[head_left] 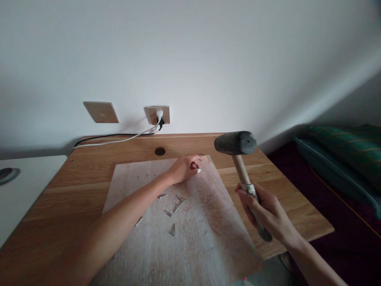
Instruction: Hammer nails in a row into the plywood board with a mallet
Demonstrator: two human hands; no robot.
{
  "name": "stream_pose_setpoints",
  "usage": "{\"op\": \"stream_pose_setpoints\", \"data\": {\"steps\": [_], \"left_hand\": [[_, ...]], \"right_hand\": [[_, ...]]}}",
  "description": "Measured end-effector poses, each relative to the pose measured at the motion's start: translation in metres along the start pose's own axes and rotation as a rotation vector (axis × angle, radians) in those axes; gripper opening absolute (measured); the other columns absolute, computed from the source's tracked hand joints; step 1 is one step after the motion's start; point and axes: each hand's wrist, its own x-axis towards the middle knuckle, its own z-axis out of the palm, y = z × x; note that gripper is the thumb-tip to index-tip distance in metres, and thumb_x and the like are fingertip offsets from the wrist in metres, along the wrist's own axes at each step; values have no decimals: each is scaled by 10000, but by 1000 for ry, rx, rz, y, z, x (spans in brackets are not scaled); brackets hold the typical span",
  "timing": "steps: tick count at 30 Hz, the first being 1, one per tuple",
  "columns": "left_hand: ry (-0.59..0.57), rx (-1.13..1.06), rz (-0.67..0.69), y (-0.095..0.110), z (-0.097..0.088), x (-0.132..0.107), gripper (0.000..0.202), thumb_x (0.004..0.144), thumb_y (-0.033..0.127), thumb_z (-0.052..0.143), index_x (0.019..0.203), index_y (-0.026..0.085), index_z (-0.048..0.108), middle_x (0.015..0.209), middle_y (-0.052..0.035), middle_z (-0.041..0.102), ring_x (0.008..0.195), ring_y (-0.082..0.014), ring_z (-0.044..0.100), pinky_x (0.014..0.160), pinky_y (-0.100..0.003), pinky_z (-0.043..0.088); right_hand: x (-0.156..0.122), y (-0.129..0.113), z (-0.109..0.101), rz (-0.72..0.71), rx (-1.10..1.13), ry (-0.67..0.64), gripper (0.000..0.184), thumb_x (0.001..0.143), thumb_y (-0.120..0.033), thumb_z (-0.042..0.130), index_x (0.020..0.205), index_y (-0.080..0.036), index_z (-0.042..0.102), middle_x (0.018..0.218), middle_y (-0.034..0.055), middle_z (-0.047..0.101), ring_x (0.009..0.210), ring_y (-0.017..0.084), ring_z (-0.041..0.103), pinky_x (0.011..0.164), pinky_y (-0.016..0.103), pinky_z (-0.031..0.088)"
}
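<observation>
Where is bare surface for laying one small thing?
Bare: the brown wooden tabletop left of the pale rectangular board, beyond the left forearm; the board's near part, below the silver metal fasteners. Crowded: around fasteners and left hand; right of the board, near the right hand and black-headed mallet.

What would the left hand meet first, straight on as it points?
Likely the wall, beyond the board. The mallet overlaps the left hand's line in view, but looks raised; depth is unclear.

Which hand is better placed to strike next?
Probably the right hand: it grips the black-headed mallet, held head up. The left hand is low, at the far end of the wood-grain board.
</observation>
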Motion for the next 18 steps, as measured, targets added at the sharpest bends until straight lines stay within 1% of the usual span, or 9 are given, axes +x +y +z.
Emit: {"op": "stream_pose_setpoints", "data": {"steps": [2,5,8,11,14,18], "left_hand": [[-4,1,12,1,0,-1,402,818,110,652,1206,192,720,935,-15,796,775,-151,696,769,-260,531],[12,6,31,1,0,-1,414,791,54,640,1176,179,727,942,-19,795,770,-142,693,772,-248,528],[33,19,42,1,1,-1,366,777,41,669,1108,185,731,900,-2,778,754,-132,682,756,-238,521],[23,31,35,1,1,-2,323,802,59,671,1088,197,728,865,11,766,737,-127,677,736,-235,511],[9,20,15,0,1,-2,350,817,76,665,1139,199,724,881,5,774,730,-130,686,713,-235,508],[11,11,5,-2,2,-1,459,797,50,660,1231,190,709,929,-16,793,760,-144,708,721,-241,519]], "right_hand": [[3,1,1,24,-80,-24,478,985,-686,527,895,-218,564,456,-84,471,379,103,422,394,219,321],[4,7,4,55,-155,-78,468,1013,-649,502,789,-239,515,459,-74,493,402,106,454,442,229,358],[1,10,6,53,-178,-112,470,1031,-639,488,780,-242,499,493,-67,527,445,108,477,489,236,378],[0,9,9,83,-147,-145,488,1026,-664,483,777,-245,475,510,-70,517,449,103,451,475,239,341],[1,9,12,129,-113,-163,519,1012,-704,473,764,-249,453,485,-83,469,427,95,397,453,242,297],[3,12,16,168,-89,-169,533,995,-721,491,762,-243,459,481,-84,467,430,90,385,462,236,313]]}}
